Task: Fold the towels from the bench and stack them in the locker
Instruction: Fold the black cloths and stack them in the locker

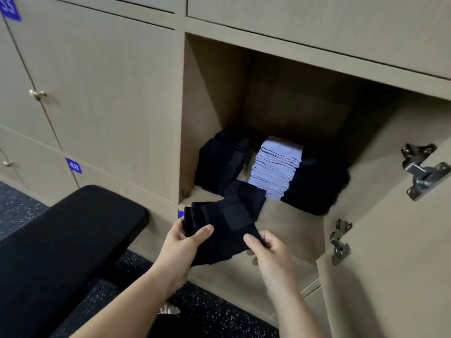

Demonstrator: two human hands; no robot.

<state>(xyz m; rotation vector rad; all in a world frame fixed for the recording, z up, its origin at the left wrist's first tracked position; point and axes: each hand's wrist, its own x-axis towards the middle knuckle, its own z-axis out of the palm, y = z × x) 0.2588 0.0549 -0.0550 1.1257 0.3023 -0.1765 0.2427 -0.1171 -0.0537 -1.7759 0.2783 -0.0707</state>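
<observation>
"Holding anything, those two hands?"

"Both are on one black towel (224, 228), folded into a thick bundle. The left hand (181, 242) grips its near left edge, thumb lying across the top and fingers wrapped round beneath. The right hand (268, 250) pinches the near right corner, thumb on top, fingers curled under."

"Where is the towel against the locker?"

"In the air just in front of the open locker (210, 93), its far end over the front lip of the locker floor. It is black on black, so I cannot tell whether that far end touches the piles behind it."

"What lies inside?"

"Three piles. A black stack (219, 162) stands at the left, against the left wall. A pale lavender stack (275, 167) stands in the middle, just beside it with a narrow gap. A second dark pile (314, 186) sits at the right, touching the pale one; its layers are too dark to tell apart."

"And round about?"

"The locker door (390, 240) hangs open at the right, two metal hinges (422, 172) on its inner face. A black padded bench (73, 235) runs along the near left, its far end close to the cabinet front. Left of the open compartment the doors (109, 93) are closed; one carries a blue label (73, 165) reading 48, another a small brass knob (37, 94). The floor (219, 311) is dark with light speckles."
</observation>
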